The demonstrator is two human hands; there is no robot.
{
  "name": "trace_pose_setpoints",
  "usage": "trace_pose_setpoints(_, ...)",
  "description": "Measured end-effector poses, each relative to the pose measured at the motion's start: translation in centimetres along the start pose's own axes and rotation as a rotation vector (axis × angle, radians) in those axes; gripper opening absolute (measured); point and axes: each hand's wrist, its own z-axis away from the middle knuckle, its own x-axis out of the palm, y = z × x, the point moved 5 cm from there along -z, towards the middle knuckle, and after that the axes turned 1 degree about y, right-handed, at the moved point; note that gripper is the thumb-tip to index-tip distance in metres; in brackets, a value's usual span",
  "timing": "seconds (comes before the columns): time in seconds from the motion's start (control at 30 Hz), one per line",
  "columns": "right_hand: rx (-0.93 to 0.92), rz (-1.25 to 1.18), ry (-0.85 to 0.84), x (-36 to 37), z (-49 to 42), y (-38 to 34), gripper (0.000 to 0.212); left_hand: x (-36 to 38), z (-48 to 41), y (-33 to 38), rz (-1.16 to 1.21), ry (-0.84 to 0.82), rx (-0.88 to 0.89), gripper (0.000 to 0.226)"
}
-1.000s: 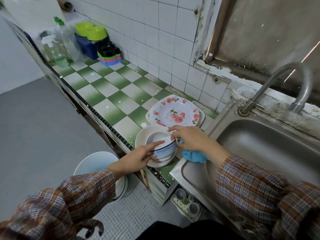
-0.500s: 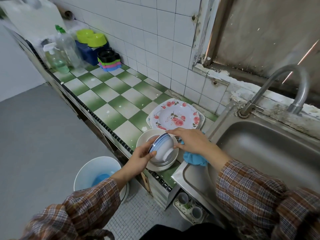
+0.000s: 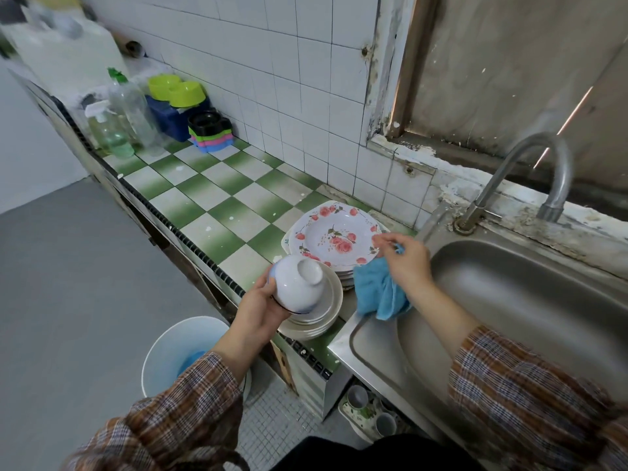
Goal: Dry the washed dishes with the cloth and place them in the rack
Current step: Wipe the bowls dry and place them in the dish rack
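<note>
- Left hand (image 3: 260,312): fingers curled round the rim of the white bowl (image 3: 299,283), holding it just above the stack of pale plates (image 3: 323,321) at the front edge of the bench (image 3: 210,212).
- Bowl: turned over and tilted, with the foot ring up and toward the right and the mouth facing the left palm.
- Right hand (image 3: 404,260): thumb and fingers pinch the top of the blue cloth (image 3: 377,294), which hangs in loose folds where the bench meets the sink (image 3: 509,300).
- Governing relation: the cloth lies just to the right of the bowl, near but apart. The bowl's axis runs from the left palm up toward the cloth, so its outer wall and foot face the right hand, which is the one placed to wipe.
- Floral plate (image 3: 336,232): lies on its own stack behind both hands, toward the wall.
- Rack: none is plainly in view. A tray of cups (image 3: 368,407) below the sink may be it, but it is too dim to tell.
</note>
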Motion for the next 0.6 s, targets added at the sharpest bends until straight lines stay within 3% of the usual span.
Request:
trace_pose_setpoints(0.07,0.242,-0.281,0.133,-1.4,0.5,0.3,0.013,0.3,0.7,0.2,0.033,0.004,-0.008,0.036)
trace_pose_setpoints(0.13,0.453,-0.562,0.117,-2.2,1.5,0.1,0.01,1.0,1.8,0.7,0.006,-0.018,0.023,0.033)
trace_pose_setpoints(0.23,0.475,-0.676,0.1,-3.6,3.4,-1.6,0.015,3.0,4.0,1.0,-0.071,-0.059,0.09,0.032)
trace_pose_setpoints(0.33,0.213,-0.616,0.18,-5.7,5.9,-4.3,0.025,6.8,7.0,0.5,-0.134,-0.101,0.134,0.037)
trace_pose_setpoints(0.43,-0.294,-0.43,0.218,-8.4,9.3,-7.5,0.022,12.0,10.7,-1.1,-0.154,-0.155,0.155,0.035)
trace_pose_setpoints(0.53,-0.801,0.083,0.068,-9.3,12.6,-9.2,0.026,17.1,14.6,-3.8,-0.23,-0.235,0.242,0.037)
trace_pose_setpoints(0.6,-0.908,0.442,0.122,-10.6,13.4,-8.4,0.035,19.7,16.9,-5.4,-0.264,-0.259,0.306,0.035)
